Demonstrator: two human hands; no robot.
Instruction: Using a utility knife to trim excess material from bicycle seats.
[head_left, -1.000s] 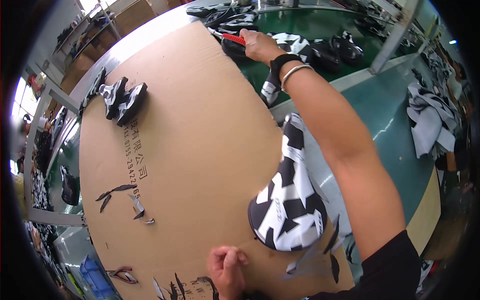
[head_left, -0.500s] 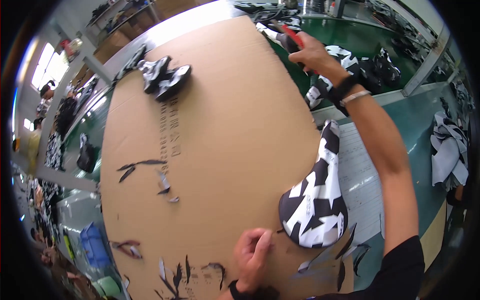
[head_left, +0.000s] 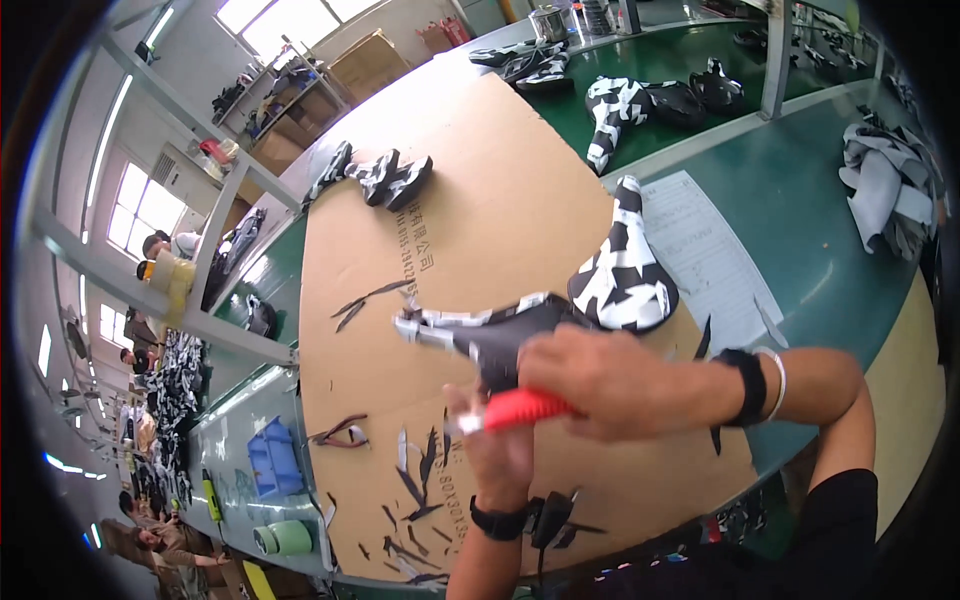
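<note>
A bicycle saddle (head_left: 505,335) with a black-and-white patterned cover lies over the cardboard, dark side up, nose to the left. My right hand (head_left: 610,380) is closed at its wide end, holding the saddle along with a red-handled tool (head_left: 525,408) whose pale tip points left; blur hides what kind it is. Just below the saddle, my left hand (head_left: 497,465) is raised with its fingers at the saddle's edge, partly hidden behind the tool and smeared. A second patterned saddle (head_left: 625,280) rests at the right, patterned side up.
Dark trimmings (head_left: 425,460) and pliers (head_left: 343,432) lie on the cardboard (head_left: 490,220). More saddles (head_left: 395,180) sit at its far left, others (head_left: 670,100) on the green table. A written sheet (head_left: 705,245), grey scraps (head_left: 890,185), a blue bin (head_left: 275,455) and a metal frame (head_left: 240,335) surround it.
My right hand has come back from the far right with the tool and a saddle. My left hand now meets it at the saddle. The view has shifted.
</note>
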